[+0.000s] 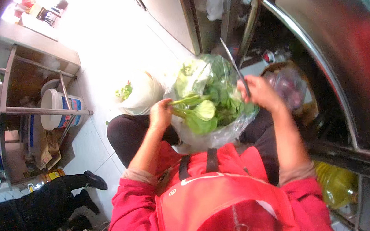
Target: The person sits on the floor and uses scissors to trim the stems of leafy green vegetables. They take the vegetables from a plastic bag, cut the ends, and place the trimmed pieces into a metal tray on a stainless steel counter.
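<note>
My left hand (161, 114) grips the stems of a few leafy greens (202, 113), whose leaves point right over a clear plastic bag (209, 139). The bag lies between my knees and holds more dark green leaves (221, 91). In my right hand (259, 92), at the bag's right side, is a knife (232, 60) held by its dark handle, its narrow blade pointing up and away from me. Left of the bag, a white plastic bag (143, 94) has cut green pieces (124, 91) at its left edge.
A metal rack (46, 113) with a white bucket (52, 109) stands at the left. Another person's dark-clothed legs (51, 201) extend in at lower left. To the right are a basket (311, 97) with a bag of purplish produce (287, 88), steel cabinet fronts and a yellow container (336, 184).
</note>
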`<state>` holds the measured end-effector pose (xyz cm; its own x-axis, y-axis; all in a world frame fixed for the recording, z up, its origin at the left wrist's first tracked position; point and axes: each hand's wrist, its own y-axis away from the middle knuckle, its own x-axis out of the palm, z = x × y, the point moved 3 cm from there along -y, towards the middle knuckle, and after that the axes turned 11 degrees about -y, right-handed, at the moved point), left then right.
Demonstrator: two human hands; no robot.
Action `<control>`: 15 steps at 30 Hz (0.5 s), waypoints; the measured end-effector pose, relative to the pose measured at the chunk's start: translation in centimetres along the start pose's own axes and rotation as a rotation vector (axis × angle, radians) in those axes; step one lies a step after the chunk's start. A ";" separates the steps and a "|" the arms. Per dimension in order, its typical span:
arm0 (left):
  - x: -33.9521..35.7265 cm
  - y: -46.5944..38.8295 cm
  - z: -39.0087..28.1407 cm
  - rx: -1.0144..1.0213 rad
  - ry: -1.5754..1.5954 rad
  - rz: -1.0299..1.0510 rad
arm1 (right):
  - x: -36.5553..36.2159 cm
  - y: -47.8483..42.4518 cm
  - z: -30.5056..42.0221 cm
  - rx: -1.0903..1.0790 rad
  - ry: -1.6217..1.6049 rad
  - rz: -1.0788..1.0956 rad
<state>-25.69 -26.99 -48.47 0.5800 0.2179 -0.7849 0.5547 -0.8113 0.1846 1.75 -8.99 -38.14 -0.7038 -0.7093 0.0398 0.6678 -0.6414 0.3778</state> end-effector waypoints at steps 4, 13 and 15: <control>-9.2 -0.2 -5.8 -0.027 0.302 -0.043 | 3.5 6.1 -0.6 -0.055 -0.134 0.221; -21.2 1.1 -24.3 0.552 0.725 -0.173 | 7.1 10.9 8.0 -0.142 -0.225 0.437; -22.4 1.4 -28.9 0.673 0.793 -0.147 | 5.9 11.5 12.1 -0.271 -0.227 0.365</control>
<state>-20.62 -17.34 -13.50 0.8932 0.4346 -0.1157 0.3465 -0.8290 -0.4390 2.33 -16.99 -22.40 -0.4278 -0.8392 0.3357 0.8977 -0.4378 0.0495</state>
